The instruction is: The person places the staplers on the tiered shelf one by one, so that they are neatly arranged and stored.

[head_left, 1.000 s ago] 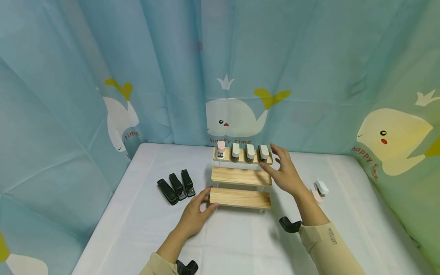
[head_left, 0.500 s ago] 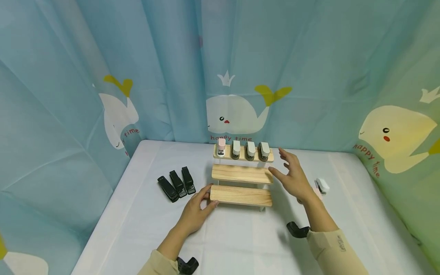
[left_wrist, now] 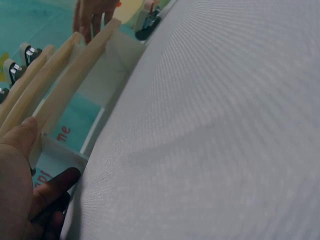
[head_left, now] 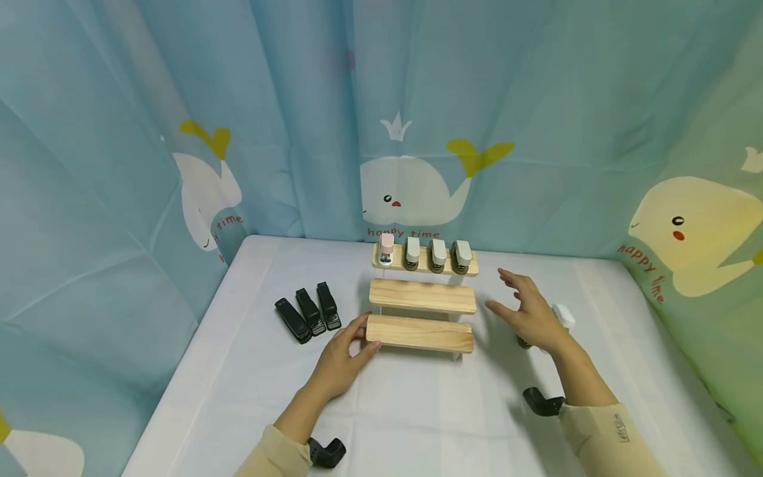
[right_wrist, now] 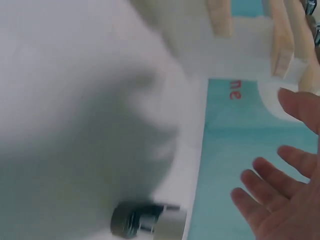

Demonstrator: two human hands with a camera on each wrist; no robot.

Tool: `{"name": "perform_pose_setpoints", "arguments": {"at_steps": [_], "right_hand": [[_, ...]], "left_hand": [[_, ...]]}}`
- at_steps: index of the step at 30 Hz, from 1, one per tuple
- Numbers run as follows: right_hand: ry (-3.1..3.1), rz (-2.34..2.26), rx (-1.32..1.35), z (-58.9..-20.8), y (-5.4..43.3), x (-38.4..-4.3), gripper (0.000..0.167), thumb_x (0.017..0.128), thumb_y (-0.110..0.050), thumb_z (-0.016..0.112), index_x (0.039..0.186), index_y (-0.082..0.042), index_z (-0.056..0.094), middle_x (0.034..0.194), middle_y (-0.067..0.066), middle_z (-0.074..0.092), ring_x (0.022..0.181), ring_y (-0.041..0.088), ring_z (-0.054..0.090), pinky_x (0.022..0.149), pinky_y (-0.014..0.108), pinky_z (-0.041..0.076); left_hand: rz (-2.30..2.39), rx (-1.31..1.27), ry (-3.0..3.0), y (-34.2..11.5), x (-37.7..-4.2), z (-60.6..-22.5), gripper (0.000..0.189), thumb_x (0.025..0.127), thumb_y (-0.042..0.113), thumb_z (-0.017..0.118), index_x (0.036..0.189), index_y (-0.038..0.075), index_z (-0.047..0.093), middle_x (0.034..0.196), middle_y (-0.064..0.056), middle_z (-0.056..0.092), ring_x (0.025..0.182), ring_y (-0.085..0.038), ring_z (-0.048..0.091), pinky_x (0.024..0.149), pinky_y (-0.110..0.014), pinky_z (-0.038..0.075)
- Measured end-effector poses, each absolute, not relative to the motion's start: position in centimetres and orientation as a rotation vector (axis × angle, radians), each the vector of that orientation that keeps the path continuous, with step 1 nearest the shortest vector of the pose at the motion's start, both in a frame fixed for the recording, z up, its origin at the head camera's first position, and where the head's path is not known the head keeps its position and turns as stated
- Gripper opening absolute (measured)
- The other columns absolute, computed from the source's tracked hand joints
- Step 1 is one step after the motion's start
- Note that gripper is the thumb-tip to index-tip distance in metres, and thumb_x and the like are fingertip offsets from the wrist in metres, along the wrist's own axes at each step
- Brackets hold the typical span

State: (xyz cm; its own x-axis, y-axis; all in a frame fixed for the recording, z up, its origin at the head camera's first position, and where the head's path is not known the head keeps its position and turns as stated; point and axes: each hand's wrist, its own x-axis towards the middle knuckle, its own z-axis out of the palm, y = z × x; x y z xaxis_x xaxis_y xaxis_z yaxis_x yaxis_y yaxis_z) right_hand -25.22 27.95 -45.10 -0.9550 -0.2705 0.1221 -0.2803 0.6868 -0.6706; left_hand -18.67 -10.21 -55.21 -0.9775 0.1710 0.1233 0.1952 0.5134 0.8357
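Observation:
A three-tier wooden display stand [head_left: 422,296] with pale legs stands on the white-covered table. My left hand [head_left: 340,361] holds the left end of its lowest tier, thumb at the front corner [left_wrist: 22,135] and fingers by the side leg. On the top tier a pink mini stapler [head_left: 386,246] stands leftmost, beside three pale grey ones [head_left: 438,253]. My right hand [head_left: 532,318] hovers right of the stand, fingers spread and holding nothing. Behind its wrist a white stapler [head_left: 563,315] shows partly. Below that hand, the right wrist view has a dark-based stapler [right_wrist: 145,220].
Three black staplers [head_left: 310,311] lie side by side on the table left of the stand. A blue curtain [head_left: 298,119] with whale prints hangs behind the table and along both sides. The lower two tiers are bare wood.
My right hand has drawn away from the right end of the top tier, moving right and toward me. The left hand keeps its place on the stand. The head view has tilted slightly.

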Motion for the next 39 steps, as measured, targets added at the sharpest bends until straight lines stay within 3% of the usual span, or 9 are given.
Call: {"name": "perform_pose_setpoints", "arguments": {"at_steps": [10,17,27,39], "right_hand": [[-3.109,0.94,0.485,-44.8,30.2,-24.8,0.076,0.1,-0.031,0.07,0.158,0.004,0.033,0.153,0.034,0.038,0.137,0.058,0.04,0.104,0.074,0.039],[-3.192,0.838,0.486,-45.1,31.3,-24.8,0.075,0.096,-0.031,0.075,0.153,0.005,0.042,0.152,0.035,0.04,0.138,0.058,0.039,0.106,0.074,0.038],[-3.233,0.725,0.514,-45.1,32.6,-24.5,0.078,0.087,-0.028,0.083,0.147,0.007,0.048,0.146,0.037,0.045,0.131,0.059,0.046,0.102,0.072,0.043],[-3.275,0.682,0.517,-45.7,33.8,-24.4,0.078,0.084,-0.02,0.084,0.146,0.011,0.047,0.145,0.041,0.043,0.127,0.058,0.05,0.098,0.07,0.046]], "left_hand": [[-1.49,-0.334,-2.712,-10.2,-18.7,-55.0,0.076,0.097,0.065,0.058,0.16,0.027,0.039,0.124,0.009,0.071,0.133,-0.026,0.06,0.116,-0.059,0.041],[-1.493,-0.333,-2.707,-10.2,-18.8,-55.0,0.075,0.098,0.064,0.059,0.16,0.026,0.04,0.124,0.009,0.071,0.134,-0.026,0.059,0.116,-0.059,0.041],[-1.491,-0.334,-2.71,-10.2,-18.7,-55.0,0.073,0.098,0.062,0.06,0.159,0.029,0.04,0.123,0.009,0.071,0.134,-0.026,0.059,0.116,-0.059,0.041],[-1.501,-0.332,-2.709,-10.3,-18.7,-55.0,0.073,0.098,0.062,0.06,0.159,0.028,0.04,0.123,0.009,0.072,0.134,-0.026,0.06,0.117,-0.058,0.041]]}}
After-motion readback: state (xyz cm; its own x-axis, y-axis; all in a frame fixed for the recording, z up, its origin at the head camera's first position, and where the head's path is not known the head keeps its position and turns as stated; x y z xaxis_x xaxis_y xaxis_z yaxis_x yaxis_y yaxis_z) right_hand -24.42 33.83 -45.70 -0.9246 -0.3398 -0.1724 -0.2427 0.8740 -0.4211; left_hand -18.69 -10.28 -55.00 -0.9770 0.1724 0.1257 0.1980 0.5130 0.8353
